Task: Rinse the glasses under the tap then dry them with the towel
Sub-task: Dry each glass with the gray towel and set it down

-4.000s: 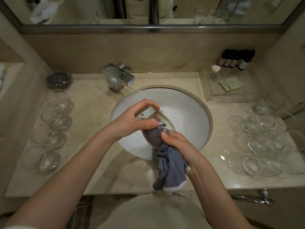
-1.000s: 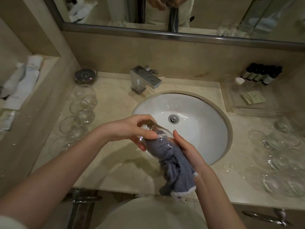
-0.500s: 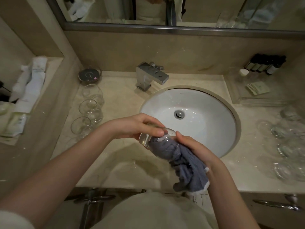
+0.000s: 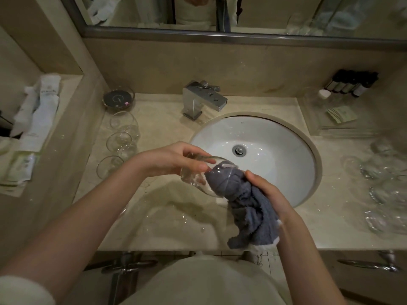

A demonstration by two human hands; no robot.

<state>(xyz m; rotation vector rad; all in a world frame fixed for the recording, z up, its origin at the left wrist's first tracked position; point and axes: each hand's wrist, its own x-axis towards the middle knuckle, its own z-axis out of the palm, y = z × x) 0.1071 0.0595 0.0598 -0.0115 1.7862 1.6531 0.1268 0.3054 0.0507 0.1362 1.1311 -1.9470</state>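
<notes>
My left hand [image 4: 174, 160] grips a clear glass [image 4: 193, 176] tipped on its side over the counter, just left of the white sink [image 4: 275, 172]. A grey towel [image 4: 248, 208] is stuffed into the glass's mouth, and my right hand [image 4: 267, 191] holds the towel, its loose end hanging down past the counter's front edge. The chrome tap [image 4: 203, 99] stands behind the sink with no water running. Three glasses [image 4: 122, 139] stand in a row on the counter at the left. Several more glasses [image 4: 385, 188] lie blurred at the right.
A round dark dish [image 4: 118, 98] sits at the back left. A clear tray [image 4: 337, 116] with small bottles [image 4: 352, 83] and sachets is at the back right. White packets [image 4: 37, 115] lie on a side ledge to the left. The counter shows water drops near the front.
The view has swung left, so the left row of glasses and side ledge came into sight. The glass and towel stayed in my hands, shifting from over the basin to its left rim.
</notes>
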